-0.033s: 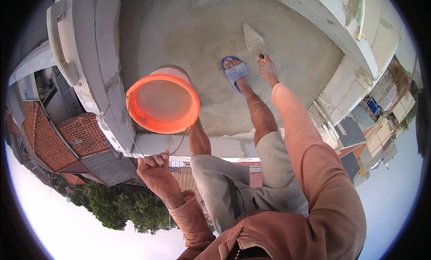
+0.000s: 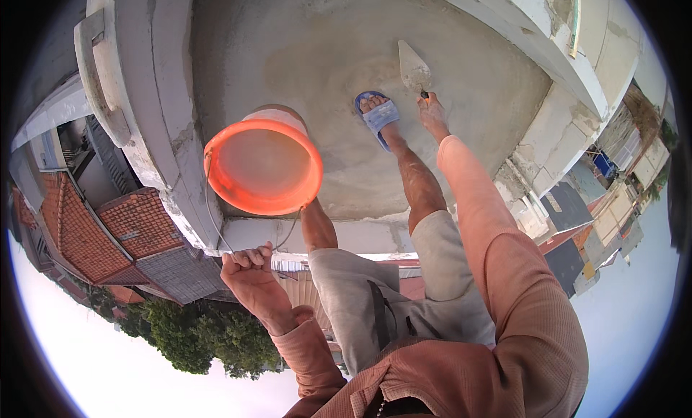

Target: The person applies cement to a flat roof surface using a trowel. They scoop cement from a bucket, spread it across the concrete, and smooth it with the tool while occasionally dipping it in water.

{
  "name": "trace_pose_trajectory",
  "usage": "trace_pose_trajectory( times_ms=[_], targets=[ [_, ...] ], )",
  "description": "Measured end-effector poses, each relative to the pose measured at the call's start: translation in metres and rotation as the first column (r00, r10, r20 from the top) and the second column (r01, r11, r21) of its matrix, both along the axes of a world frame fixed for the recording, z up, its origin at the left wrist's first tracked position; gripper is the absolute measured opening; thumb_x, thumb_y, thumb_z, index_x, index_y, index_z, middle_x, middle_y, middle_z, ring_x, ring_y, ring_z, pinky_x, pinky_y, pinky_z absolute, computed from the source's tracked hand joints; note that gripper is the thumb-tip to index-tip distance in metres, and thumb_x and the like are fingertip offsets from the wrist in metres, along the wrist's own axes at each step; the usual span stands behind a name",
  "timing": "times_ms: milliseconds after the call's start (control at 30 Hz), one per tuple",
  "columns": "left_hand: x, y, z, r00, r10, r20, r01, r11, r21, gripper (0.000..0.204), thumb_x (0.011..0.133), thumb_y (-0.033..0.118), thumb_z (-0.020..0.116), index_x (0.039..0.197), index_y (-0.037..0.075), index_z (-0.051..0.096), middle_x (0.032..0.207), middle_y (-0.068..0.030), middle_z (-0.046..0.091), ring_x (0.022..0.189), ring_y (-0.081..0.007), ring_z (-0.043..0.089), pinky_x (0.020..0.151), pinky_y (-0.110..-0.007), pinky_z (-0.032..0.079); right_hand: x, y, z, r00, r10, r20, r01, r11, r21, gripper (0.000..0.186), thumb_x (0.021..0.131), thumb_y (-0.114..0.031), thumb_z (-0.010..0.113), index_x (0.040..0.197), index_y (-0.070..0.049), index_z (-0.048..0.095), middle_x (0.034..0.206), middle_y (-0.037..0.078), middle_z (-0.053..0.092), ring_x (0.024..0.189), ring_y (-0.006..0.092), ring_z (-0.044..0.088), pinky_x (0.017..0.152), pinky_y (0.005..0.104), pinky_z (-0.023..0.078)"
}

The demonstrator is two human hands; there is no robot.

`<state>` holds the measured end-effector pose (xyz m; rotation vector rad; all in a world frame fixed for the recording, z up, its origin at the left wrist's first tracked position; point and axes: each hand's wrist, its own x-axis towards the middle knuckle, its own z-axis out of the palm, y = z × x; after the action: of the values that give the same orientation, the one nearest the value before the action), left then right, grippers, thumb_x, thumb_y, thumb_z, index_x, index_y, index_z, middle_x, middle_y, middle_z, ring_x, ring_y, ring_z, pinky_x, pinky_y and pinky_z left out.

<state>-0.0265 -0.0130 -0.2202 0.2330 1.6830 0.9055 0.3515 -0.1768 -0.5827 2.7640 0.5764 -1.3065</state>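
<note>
My left hand is closed round the thin wire handle of an orange-rimmed bucket. The bucket leans with its mouth toward me, and cloudy greyish water shows inside. To the right, my right hand grips the dark handle of a pointed trowel. The trowel's grey, smeared blade points away from me over the damp grey cement floor; whether it touches the floor I cannot tell. My foot in a blue slide sandal stands just left of the trowel.
A low concrete wall borders the left side, with a raised curved piece on it. Another wall runs along the right. Beyond the edges lie tiled roofs and trees far below.
My right hand and the trowel have shifted slightly right and toward me. The bucket and my left hand stay almost where they were.
</note>
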Motion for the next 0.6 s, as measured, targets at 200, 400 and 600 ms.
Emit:
trace_pose_trajectory(
  times_ms=[200, 400, 600],
  targets=[
    [0.006, 0.042, -0.017, 0.960, -0.279, -0.026, 0.278, 0.960, -0.015, 0.030, 0.105, 0.030, 0.043, 0.085, 0.009, 0.038, 0.080, -0.0038, 0.043, 0.078, -0.0201, 0.049, 0.090, -0.043, 0.050, -0.046, -0.081, 0.029, 0.948, -0.307, 0.081, 0.302, 0.951, 0.071, 0.047, 0.097, -0.044, 0.053, 0.125, -0.006, 0.053, 0.114, 0.021, 0.066, 0.109, 0.0416, 0.062, 0.092, 0.0499, 0.046],
    [-0.014, 0.063, -0.042, 0.929, -0.371, -0.005, 0.371, 0.928, -0.045, 0.033, 0.104, 0.032, 0.044, 0.082, 0.009, 0.040, 0.075, -0.0037, 0.042, 0.075, -0.0196, 0.048, 0.089, -0.043, 0.050, -0.144, -0.134, -0.003, 0.684, -0.723, 0.099, 0.706, 0.690, 0.160, 0.047, 0.097, -0.041, 0.056, 0.126, -0.005, 0.051, 0.106, 0.021, 0.067, 0.100, 0.0410, 0.064, 0.088, 0.0493, 0.047],
    [-0.026, 0.056, -0.090, 0.936, -0.333, -0.111, 0.326, 0.942, -0.076, 0.035, 0.101, 0.033, 0.046, 0.074, 0.010, 0.042, 0.066, -0.0033, 0.043, 0.064, -0.0208, 0.048, 0.078, -0.042, 0.050, -0.324, -0.102, -0.086, 0.243, -0.969, 0.037, 0.913, 0.241, 0.329, 0.043, 0.100, -0.042, 0.052, 0.122, -0.005, 0.049, 0.093, 0.019, 0.064, 0.084, 0.0370, 0.063, 0.076, 0.0454, 0.049]
  ],
)
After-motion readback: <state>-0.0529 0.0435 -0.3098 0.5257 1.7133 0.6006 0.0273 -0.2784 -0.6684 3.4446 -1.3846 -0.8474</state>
